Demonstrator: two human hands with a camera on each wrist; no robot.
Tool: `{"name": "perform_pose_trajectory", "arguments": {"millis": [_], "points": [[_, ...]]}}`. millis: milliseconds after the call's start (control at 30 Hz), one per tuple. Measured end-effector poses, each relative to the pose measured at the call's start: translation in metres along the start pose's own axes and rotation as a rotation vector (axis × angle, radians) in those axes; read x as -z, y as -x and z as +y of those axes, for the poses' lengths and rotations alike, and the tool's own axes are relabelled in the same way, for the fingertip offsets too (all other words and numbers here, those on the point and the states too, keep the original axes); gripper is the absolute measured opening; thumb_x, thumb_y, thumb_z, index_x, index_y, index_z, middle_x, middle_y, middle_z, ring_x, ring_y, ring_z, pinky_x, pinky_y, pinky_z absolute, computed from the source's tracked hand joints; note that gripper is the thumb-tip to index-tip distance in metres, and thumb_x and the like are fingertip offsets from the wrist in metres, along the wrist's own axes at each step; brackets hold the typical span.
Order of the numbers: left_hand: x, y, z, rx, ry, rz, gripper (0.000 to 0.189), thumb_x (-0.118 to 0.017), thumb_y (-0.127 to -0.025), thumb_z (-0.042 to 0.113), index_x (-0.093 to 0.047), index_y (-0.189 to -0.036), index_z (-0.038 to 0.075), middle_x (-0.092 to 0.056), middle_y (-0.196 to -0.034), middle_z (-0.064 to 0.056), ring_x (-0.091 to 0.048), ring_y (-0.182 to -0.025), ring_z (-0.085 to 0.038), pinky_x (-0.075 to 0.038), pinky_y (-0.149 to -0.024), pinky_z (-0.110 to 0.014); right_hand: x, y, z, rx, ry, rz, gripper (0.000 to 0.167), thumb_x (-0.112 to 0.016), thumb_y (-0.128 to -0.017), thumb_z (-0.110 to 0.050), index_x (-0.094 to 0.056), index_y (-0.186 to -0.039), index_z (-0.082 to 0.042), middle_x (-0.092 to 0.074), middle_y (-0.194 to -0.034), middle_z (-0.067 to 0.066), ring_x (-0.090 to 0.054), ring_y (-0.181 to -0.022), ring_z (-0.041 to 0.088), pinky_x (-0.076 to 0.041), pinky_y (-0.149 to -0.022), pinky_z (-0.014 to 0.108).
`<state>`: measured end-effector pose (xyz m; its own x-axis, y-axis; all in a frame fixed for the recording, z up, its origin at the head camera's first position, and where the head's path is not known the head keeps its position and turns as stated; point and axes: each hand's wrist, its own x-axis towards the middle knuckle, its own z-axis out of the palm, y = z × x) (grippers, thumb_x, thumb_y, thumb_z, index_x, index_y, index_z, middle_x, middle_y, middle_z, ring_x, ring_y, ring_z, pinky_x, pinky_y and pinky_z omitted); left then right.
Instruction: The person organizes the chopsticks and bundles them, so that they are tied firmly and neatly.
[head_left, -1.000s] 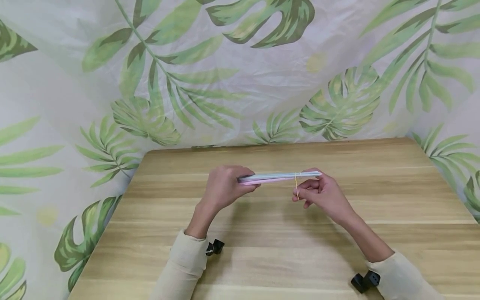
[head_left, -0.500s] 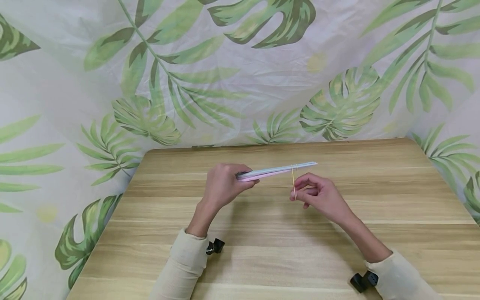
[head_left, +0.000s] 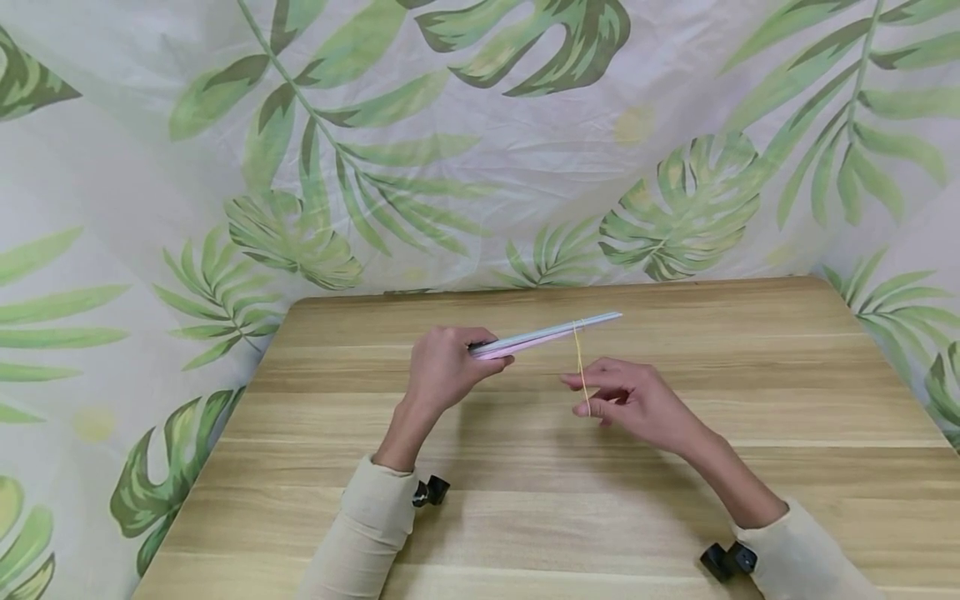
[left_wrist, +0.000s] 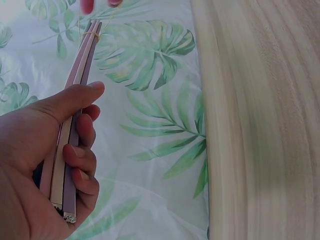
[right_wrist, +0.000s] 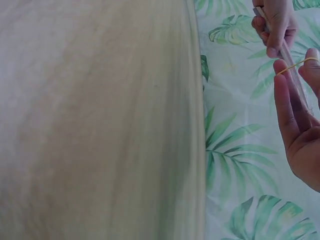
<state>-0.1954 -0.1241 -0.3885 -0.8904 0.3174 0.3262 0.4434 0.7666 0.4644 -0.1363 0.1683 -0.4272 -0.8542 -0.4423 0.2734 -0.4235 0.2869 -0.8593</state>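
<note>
A bundle of pastel pink, pale and bluish chopsticks (head_left: 543, 335) slants up to the right above the table. My left hand (head_left: 446, 367) grips their thick square ends (left_wrist: 63, 207), fingers and thumb wrapped round them. Near the thin ends, a yellow rubber band (left_wrist: 92, 34) is wound about the bundle. Its free loop (head_left: 580, 358) stretches down to my right hand (head_left: 637, 400). That hand's finger and thumb stand apart inside the loop, nearly straight, as the right wrist view shows, holding the band (right_wrist: 295, 66) taut between their tips.
Beneath both hands lies a wood-grain table (head_left: 480, 533). A leaf-patterned cloth (head_left: 480, 167) hangs behind it and at both sides. Black wrist cameras sit at the left cuff (head_left: 430, 492) and right cuff (head_left: 729, 562).
The chopsticks' thin ends have tilted up and away from my right hand. My right hand has drawn lower, stretching the rubber band longer, and its finger and thumb have spread from a pinch.
</note>
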Motion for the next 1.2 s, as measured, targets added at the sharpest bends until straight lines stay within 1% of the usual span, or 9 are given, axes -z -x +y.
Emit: {"name": "perform_pose_trajectory", "arguments": {"millis": [67, 200, 400, 500, 600, 733, 833, 1067, 1200], "points": [[0.000, 0.000, 0.000, 0.034, 0.009, -0.018, 0.019, -0.093, -0.083, 0.036, -0.087, -0.093, 0.022, -0.078, -0.077, 0.007, -0.053, -0.056, -0.008, -0.039, -0.052, -0.027, -0.001, 0.001, -0.002, 0.040, 0.028, -0.006, 0.044, -0.083, -0.091, -0.006, -0.075, -0.134, -0.005, -0.074, -0.113, 0.006, -0.072, -0.075, 0.008, -0.061, -0.064, 0.030], [0.000, 0.000, 0.000, 0.087, 0.023, -0.050, 0.019, -0.093, -0.083, 0.037, -0.087, -0.093, 0.023, -0.077, -0.077, 0.007, -0.052, -0.057, -0.009, -0.038, -0.051, -0.027, -0.003, 0.002, -0.008, 0.098, 0.091, -0.007, 0.054, -0.085, -0.089, -0.006, -0.071, -0.141, -0.007, -0.074, -0.117, 0.008, -0.075, -0.084, 0.006, -0.064, -0.070, 0.030], [-0.001, 0.000, -0.002, 0.143, 0.024, -0.083, 0.019, -0.092, -0.084, 0.037, -0.087, -0.094, 0.023, -0.077, -0.078, 0.007, -0.052, -0.059, -0.010, -0.038, -0.050, -0.028, -0.007, 0.005, -0.017, 0.140, 0.149, 0.006, 0.069, -0.083, -0.090, -0.002, -0.060, -0.154, -0.015, -0.073, -0.119, 0.007, -0.080, -0.084, 0.007, -0.062, -0.066, 0.027], [0.000, -0.001, -0.002, 0.169, 0.028, -0.089, 0.018, -0.092, -0.084, 0.037, -0.087, -0.095, 0.023, -0.077, -0.079, 0.007, -0.052, -0.058, -0.011, -0.037, -0.051, -0.027, -0.009, 0.007, -0.021, 0.105, 0.135, 0.037, 0.079, -0.084, -0.089, -0.004, -0.052, -0.160, -0.018, -0.073, -0.123, 0.010, -0.081, -0.086, 0.007, -0.063, -0.067, 0.028], [0.001, -0.001, -0.002, 0.181, 0.045, -0.078, 0.018, -0.091, -0.085, 0.037, -0.086, -0.094, 0.023, -0.076, -0.079, 0.006, -0.051, -0.058, -0.011, -0.036, -0.051, -0.028, -0.012, 0.007, -0.023, 0.026, 0.088, 0.080, 0.092, -0.084, -0.089, -0.002, -0.040, -0.167, -0.024, -0.071, -0.127, 0.014, -0.081, -0.086, 0.008, -0.064, -0.069, 0.028], [0.001, -0.001, -0.001, 0.149, 0.048, -0.043, 0.016, -0.091, -0.086, 0.035, -0.086, -0.093, 0.021, -0.076, -0.077, 0.005, -0.049, -0.056, -0.011, -0.034, -0.050, -0.027, -0.016, 0.006, -0.025, -0.055, 0.029, 0.132, 0.107, -0.083, -0.089, 0.003, -0.023, -0.173, -0.026, -0.069, -0.126, 0.020, -0.081, -0.083, 0.009, -0.064, -0.069, 0.029], [0.001, -0.001, 0.000, 0.111, 0.025, -0.011, 0.016, -0.091, -0.086, 0.034, -0.086, -0.093, 0.021, -0.076, -0.076, 0.005, -0.047, -0.055, -0.010, -0.032, -0.049, -0.026, -0.018, 0.005, -0.026, -0.082, -0.015, 0.160, 0.112, -0.082, -0.088, 0.005, -0.018, -0.174, -0.027, -0.069, -0.123, 0.022, -0.081, -0.082, 0.010, -0.065, -0.067, 0.030], [0.001, 0.000, 0.002, 0.067, -0.013, 0.050, 0.014, -0.091, -0.085, 0.033, -0.085, -0.091, 0.021, -0.072, -0.071, 0.005, -0.045, -0.054, -0.009, -0.031, -0.050, -0.026, -0.017, 0.005, -0.030, -0.164, -0.195, 0.163, 0.108, -0.075, -0.096, 0.003, -0.011, -0.173, -0.038, -0.067, -0.129, 0.029, -0.081, -0.083, 0.010, -0.066, -0.069, 0.037], [0.002, 0.001, 0.004, 0.033, -0.035, 0.082, 0.015, -0.093, -0.083, 0.032, -0.085, -0.092, 0.021, -0.073, -0.072, 0.005, -0.049, -0.055, -0.010, -0.033, -0.050, -0.026, -0.015, 0.003, -0.032, -0.253, -0.330, 0.166, 0.096, -0.066, -0.103, 0.002, -0.011, -0.174, -0.034, -0.069, -0.129, 0.020, -0.082, -0.088, 0.018, -0.066, -0.073, 0.045]]}}
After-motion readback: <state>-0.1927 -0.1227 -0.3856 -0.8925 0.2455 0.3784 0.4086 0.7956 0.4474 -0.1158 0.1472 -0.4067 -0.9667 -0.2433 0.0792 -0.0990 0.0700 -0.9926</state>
